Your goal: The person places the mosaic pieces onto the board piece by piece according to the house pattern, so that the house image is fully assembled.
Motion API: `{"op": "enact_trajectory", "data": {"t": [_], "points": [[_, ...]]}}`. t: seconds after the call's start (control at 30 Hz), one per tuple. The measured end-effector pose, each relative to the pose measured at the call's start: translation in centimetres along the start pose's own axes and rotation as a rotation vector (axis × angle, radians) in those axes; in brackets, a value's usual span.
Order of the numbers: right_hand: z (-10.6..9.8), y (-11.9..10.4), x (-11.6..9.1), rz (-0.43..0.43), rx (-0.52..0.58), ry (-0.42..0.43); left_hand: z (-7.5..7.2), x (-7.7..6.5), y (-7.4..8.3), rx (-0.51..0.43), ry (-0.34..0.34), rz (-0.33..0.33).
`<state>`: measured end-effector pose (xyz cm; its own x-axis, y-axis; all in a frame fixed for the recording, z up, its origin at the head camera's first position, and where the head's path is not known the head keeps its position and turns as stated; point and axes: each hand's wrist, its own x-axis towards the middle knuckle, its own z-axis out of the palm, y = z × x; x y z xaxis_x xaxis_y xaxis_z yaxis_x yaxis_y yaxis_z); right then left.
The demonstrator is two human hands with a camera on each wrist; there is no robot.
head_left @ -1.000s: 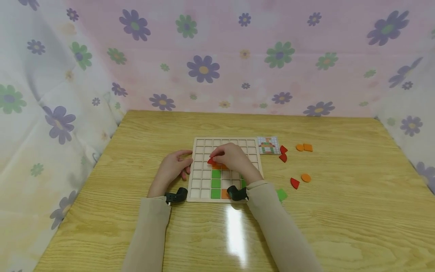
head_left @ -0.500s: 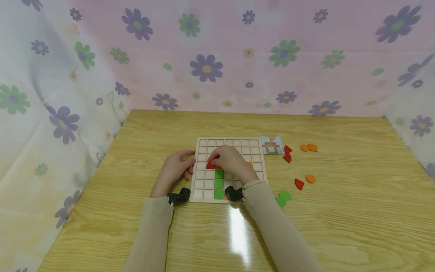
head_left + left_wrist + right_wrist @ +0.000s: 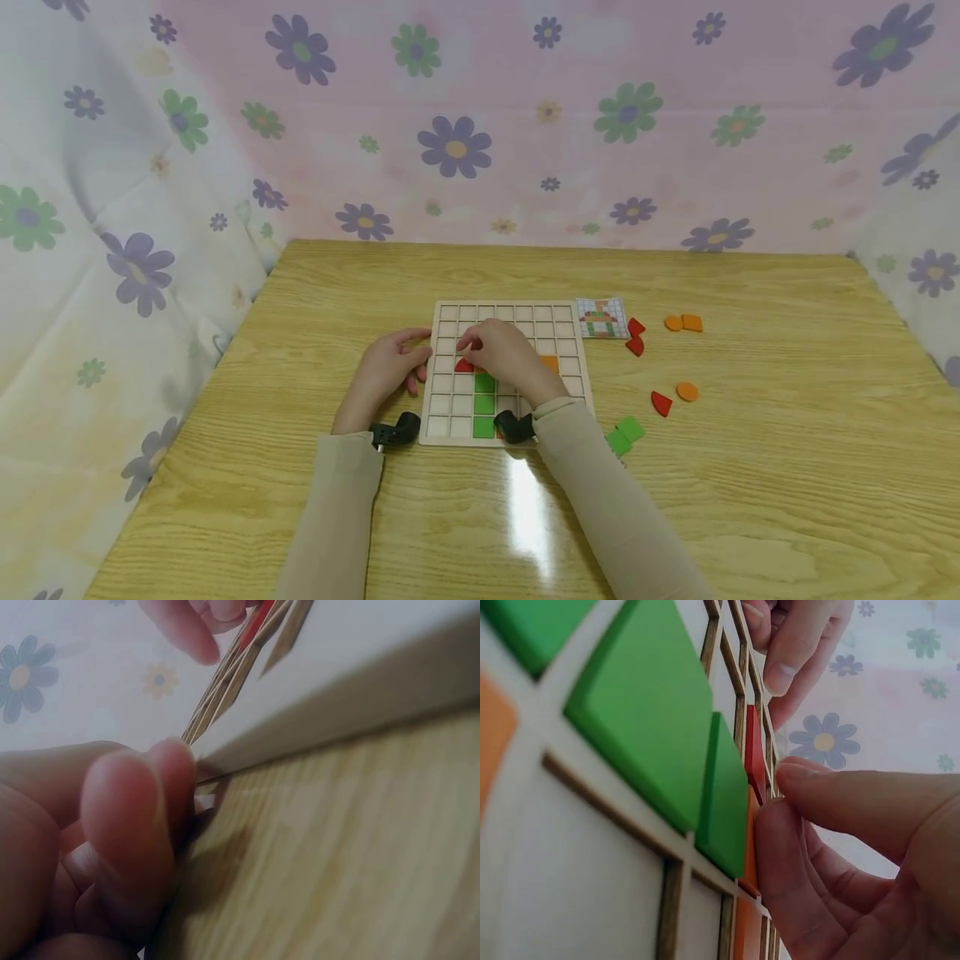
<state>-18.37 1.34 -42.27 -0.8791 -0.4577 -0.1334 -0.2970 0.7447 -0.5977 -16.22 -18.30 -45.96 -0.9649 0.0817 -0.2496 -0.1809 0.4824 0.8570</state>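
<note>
A red quarter-round tile (image 3: 464,365) lies in a cell of the wooden grid board (image 3: 439,404), left of an orange tile largely hidden by my right hand (image 3: 510,354). In the right wrist view, that hand's thumb and index finger are close by the red tile (image 3: 754,750), bent loosely, with nothing visible between them. Green square tiles (image 3: 484,404) fill a column below. My left hand (image 3: 384,367) rests at the board's left edge, fingers relaxed. In the left wrist view, the left fingertips (image 3: 127,810) are against or very near the board's side.
A pattern card (image 3: 602,318) touches the board's upper right corner. Right of it lie loose red tiles (image 3: 636,345), an orange square tile (image 3: 692,322), an orange round tile (image 3: 687,392) and another red quarter-round (image 3: 662,404). Green squares (image 3: 630,430) lie beside the right forearm.
A second ago my right hand pinched the red tile above the board. Now that tile lies in a cell, and the fingers have come slightly off it. The left hand stays put.
</note>
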Motion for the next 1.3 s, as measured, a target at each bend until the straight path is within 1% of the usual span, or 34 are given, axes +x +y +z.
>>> {"op": "enact_trajectory", "data": {"t": [0.2, 0.37, 0.53, 0.73, 1.0, 1.3], "points": [[0.0, 0.4, 0.1, 0.026, 0.046, 0.012, 0.0, -0.1, -0.1, -0.007, -0.006, -0.011], [-0.3, 0.7, -0.1, 0.035, 0.087, 0.002, 0.0, 0.0, 0.0, -0.005, -0.013, -0.017], [-1.4, 0.9, -0.7, 0.016, 0.160, -0.021, 0.2, 0.1, -0.1, -0.005, -0.014, -0.008], [-2.8, 2.2, -1.7, 0.020, 0.248, -0.036, 0.2, 0.1, -0.2, 0.007, -0.014, -0.006], [-4.7, 3.9, -3.4, 0.053, 0.261, -0.011, 0.0, 0.0, -0.2, 0.002, -0.008, -0.003], [-6.4, 5.8, -6.1, 0.092, 0.201, 0.013, 0.1, 0.0, -0.1, 0.003, -0.013, 0.007]]}}
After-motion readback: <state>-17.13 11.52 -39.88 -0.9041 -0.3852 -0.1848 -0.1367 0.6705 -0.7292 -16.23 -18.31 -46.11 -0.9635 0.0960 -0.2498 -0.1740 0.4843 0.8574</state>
